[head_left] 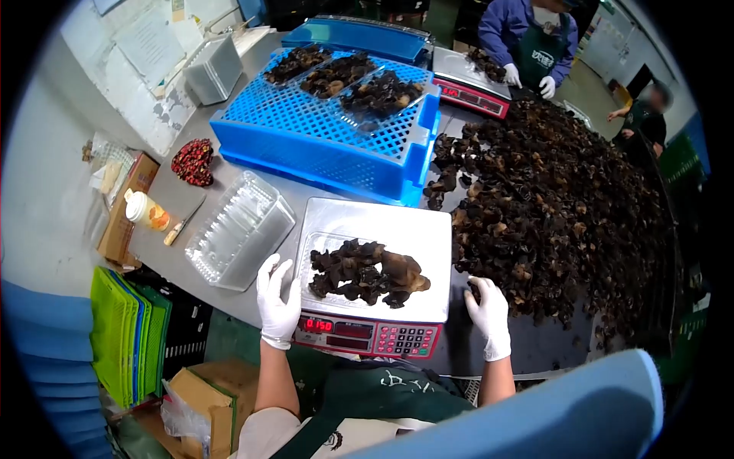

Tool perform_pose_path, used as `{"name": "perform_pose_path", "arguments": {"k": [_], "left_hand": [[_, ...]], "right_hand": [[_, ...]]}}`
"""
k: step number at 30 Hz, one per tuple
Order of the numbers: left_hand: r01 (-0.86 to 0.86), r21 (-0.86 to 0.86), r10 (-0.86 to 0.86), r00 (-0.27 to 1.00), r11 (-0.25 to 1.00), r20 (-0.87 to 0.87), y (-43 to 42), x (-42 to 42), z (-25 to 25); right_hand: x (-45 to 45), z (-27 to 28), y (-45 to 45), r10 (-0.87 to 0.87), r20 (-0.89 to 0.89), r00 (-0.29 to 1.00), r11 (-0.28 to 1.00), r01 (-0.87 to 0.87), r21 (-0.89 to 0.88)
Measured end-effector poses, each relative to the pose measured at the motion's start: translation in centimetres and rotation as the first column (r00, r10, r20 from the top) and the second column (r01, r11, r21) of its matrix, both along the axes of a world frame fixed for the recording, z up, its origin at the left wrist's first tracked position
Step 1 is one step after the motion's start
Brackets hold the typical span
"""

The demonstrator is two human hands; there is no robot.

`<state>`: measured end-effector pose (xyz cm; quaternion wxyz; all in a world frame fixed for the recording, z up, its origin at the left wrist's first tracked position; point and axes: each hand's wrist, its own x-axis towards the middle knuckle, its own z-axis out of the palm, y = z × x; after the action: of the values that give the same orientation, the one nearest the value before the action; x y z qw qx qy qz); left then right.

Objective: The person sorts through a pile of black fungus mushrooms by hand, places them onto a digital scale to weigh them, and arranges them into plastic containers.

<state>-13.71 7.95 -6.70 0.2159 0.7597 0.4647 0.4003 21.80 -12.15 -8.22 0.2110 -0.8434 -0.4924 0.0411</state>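
Note:
A clear plastic tray (312, 246) of black wood ear fungus (367, 271) sits on the weighing scale (432, 237), whose red display reads 0.150. My left hand (279, 302), in a white glove, is at the scale's left edge, beside the tray. Its fingers are stretched and apart, with nothing in them. To the right of the scale, my gloved right hand (490, 315) has its fingers curled, with a dark bit of wood ear between thumb and fingertips. Next to it spreads a large heap of wood ear fungus (558, 206).
Filled trays (382, 96) stand on an upturned blue crate (321, 153) behind the scale. Left are stacked empty trays (241, 229), a knife (183, 222), a paper cup (147, 210) and a red patterned bundle (193, 162). A co-worker (535, 46) stands beside another scale (474, 96).

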Motion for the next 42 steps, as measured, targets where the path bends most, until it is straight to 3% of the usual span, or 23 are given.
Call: {"name": "perform_pose_path", "arguments": {"k": [2,4,5,8,12,14,16,18,20,22,25,26,27,28,29,32,34,37,42], "left_hand": [[-0.007,0.008,0.007,1.0,1.0,0.0,0.1,0.1,0.2],[0.003,0.015,-0.003,0.999,1.0,0.038,0.2,0.2,0.1],[-0.003,0.003,0.003,0.999,1.0,0.037,0.1,0.4,0.3],[-0.003,-0.005,0.003,1.0,1.0,0.031,-0.1,0.6,0.3],[0.025,-0.043,-0.021,0.995,0.999,0.099,-0.1,1.1,-0.3],[0.034,-0.006,-0.034,0.999,0.999,0.038,-0.2,1.3,0.5],[0.051,-0.057,-0.045,0.994,0.997,0.097,-0.3,1.2,0.4],[0.051,-0.009,-0.051,0.999,0.999,0.012,-0.2,0.7,0.4],[0.036,-0.041,-0.035,0.999,0.999,0.023,-0.2,0.4,0.3],[0.036,-0.046,-0.035,0.999,0.998,0.027,-0.3,0.2,0.2],[0.048,-0.08,-0.043,0.997,0.996,0.065,-0.4,0.5,0.0],[0.048,-0.079,-0.043,0.997,0.996,0.062,-0.5,0.7,0.0],[0.048,-0.071,-0.044,0.998,0.996,0.052,-0.5,0.9,-0.1],[0.049,-0.062,-0.047,0.998,0.997,0.043,-0.4,1.1,-0.3],[0.061,-0.083,-0.055,0.996,0.995,0.071,-0.3,1.1,-0.8],[0.072,-0.093,-0.064,0.994,0.993,0.091,-0.3,1.2,-0.3],[0.061,-0.091,-0.053,0.995,0.994,0.089,-0.2,1.0,0.0],[0.034,-0.055,-0.033,0.999,0.998,0.031,-0.3,0.4,0.4],[0.021,-0.037,-0.021,1.0,0.999,0.013,0.0,-0.2,-0.1]], "right_hand": [[0.3,-2.8,-2.0,-0.051,0.067,0.996,0.95,0.069,-0.306],[0.3,-5.3,-3.4,-0.099,-0.006,0.995,0.948,0.093,-0.305],[0.7,-6.0,-4.2,-0.079,-0.051,0.996,0.957,0.061,-0.283],[1.4,-6.3,-4.5,-0.085,-0.25,0.964,0.996,0.091,0.013],[1.1,-3.2,-2.4,-0.066,-0.307,0.949,0.957,0.147,0.25],[0.7,-0.6,-1.1,-0.143,-0.465,0.874,0.948,0.255,0.188],[0.5,1.1,-0.1,-0.228,-0.557,0.799,0.929,0.351,0.122],[1.0,0.8,0.2,-0.151,-0.613,0.776,0.919,0.339,0.203],[1.0,1.3,0.3,-0.077,-0.77,0.634,0.906,0.366,0.211],[0.4,2.8,0.9,-0.061,-0.768,0.637,0.919,0.337,0.206],[-2.0,5.9,2.9,0.179,-0.713,0.678,0.846,0.265,0.463],[-2.9,7.5,3.7,0.251,-0.47,0.846,0.818,0.073,0.57],[-3.0,6.8,4.6,0.267,-0.263,0.927,0.796,-0.058,0.603],[-3.3,6.6,5.6,0.273,-0.042,0.961,0.772,-0.193,0.606],[-4.1,6.6,6.2,0.3,0.064,0.952,0.788,-0.285,0.546],[-6.0,3.8,7.5,0.439,0.131,0.889,0.848,-0.458,0.266],[-6.6,4.1,7.6,0.425,0.176,0.888,0.846,-0.459,0.272],[-5.9,6.3,6.2,0.425,0.037,0.905,0.861,-0.416,0.292],[-3.8,6.1,3.7,0.244,-0.119,0.963,0.873,-0.164,0.46]]}}
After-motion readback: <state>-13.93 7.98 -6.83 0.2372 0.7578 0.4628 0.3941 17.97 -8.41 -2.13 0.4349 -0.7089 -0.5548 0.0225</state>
